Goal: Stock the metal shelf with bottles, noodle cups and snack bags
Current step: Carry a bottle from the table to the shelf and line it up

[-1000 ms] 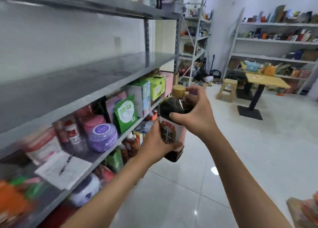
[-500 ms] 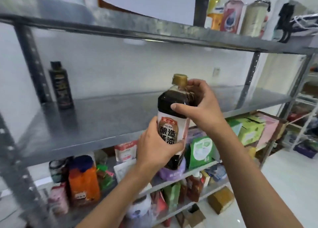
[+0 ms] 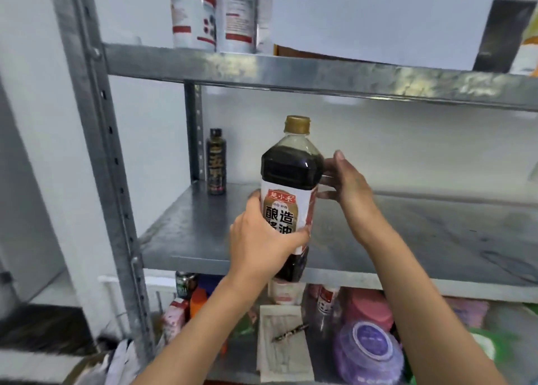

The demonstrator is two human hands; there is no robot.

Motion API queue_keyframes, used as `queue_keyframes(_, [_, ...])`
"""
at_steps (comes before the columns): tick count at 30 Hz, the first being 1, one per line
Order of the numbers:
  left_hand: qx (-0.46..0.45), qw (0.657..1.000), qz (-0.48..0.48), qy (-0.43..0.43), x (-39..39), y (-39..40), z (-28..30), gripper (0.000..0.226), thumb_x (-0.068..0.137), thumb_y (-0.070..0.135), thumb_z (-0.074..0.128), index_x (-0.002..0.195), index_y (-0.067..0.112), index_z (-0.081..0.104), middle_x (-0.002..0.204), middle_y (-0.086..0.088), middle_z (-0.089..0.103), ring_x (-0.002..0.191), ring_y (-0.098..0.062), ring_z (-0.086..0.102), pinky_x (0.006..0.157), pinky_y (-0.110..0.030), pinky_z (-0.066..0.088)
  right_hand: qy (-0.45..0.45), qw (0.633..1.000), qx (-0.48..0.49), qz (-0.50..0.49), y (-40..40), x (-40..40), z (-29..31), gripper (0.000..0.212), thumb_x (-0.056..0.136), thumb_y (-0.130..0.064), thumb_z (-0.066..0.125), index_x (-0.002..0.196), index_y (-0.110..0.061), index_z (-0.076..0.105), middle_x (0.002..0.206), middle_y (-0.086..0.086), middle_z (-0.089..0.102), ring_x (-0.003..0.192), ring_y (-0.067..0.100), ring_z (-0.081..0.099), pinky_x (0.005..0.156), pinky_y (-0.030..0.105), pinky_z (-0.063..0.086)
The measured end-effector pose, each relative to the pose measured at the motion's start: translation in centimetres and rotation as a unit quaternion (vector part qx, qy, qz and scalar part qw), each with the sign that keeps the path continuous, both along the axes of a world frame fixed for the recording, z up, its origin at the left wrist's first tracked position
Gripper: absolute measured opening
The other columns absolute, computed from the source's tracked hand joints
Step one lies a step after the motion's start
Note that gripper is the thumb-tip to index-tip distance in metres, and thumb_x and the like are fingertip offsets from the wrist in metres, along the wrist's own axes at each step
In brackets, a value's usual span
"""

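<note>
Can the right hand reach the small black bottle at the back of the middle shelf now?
Probably not directly. The right hand rests against the soy sauce bottle, which the left hand grips, and that bottle stands between it and the small black bottle in the back left corner.

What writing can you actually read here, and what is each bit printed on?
"酿造酱油": large dark characters on the white label of the soy sauce bottle, partly covered by the left hand.
Small red banner above them: three characters, too small to read surely.
Small black bottle at the shelf's back: gold characters, too blurred.
White canisters on the upper shelf: red and dark print, unreadable.
Items on the lower shelf: labels too blurred.
</note>
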State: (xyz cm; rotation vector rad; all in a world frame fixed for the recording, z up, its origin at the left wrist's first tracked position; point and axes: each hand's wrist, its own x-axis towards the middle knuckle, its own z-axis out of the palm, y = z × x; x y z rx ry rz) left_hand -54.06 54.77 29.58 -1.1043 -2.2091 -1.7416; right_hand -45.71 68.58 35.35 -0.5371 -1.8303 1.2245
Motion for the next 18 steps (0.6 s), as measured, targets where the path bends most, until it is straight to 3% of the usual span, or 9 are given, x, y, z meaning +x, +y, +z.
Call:
queue_keyframes(4, [0.001, 0.999, 0.049, 0.001, -1.8, 0.7, 0.1, 0.067, 0.053, 0.052, 0.086, 0.107, 0.035, 0.051, 0.087, 0.018, 0.064, 0.08, -0.005, 0.064, 0.073, -0.035, 0.058, -0.035, 0.999, -0.03, -0.012, 2.1, -1.8, -2.2, 0.054, 0.105, -0.046, 0.026, 0.125, -0.008, 0.059, 0.124, 0.007, 0.063, 0.106, 0.017, 0.062, 0.089, 0.039, 0.054])
queue_keyframes(9, [-0.01, 0.996, 0.088, -0.006, -3.5, 2.1, -0.5, 0.065, 0.054, 0.053, 0.085, 0.103, 0.041, 0.044, 0.087, 0.021, 0.059, 0.08, -0.005, 0.059, 0.071, -0.03, 0.055, -0.089, 0.996, -0.021, -0.022, 4.4, -4.0, -4.6, 0.054, 0.103, -0.053, 0.027, 0.12, -0.016, 0.063, 0.132, 0.003, 0.061, 0.119, 0.017, 0.056, 0.108, 0.046, 0.042])
queue_keyframes(18, [0.009, 0.991, 0.132, 0.015, -6.3, 4.7, -1.1, 0.07, 0.057, 0.055, 0.084, 0.112, 0.033, 0.048, 0.093, 0.019, 0.059, 0.08, -0.004, 0.059, 0.073, -0.029, 0.054, -0.12, 0.993, -0.014, 0.002, 6.7, -6.5, -6.0, 0.044, 0.102, -0.054, 0.029, 0.107, -0.026, 0.063, 0.131, 0.002, 0.061, 0.121, 0.019, 0.054, 0.109, 0.049, 0.04])
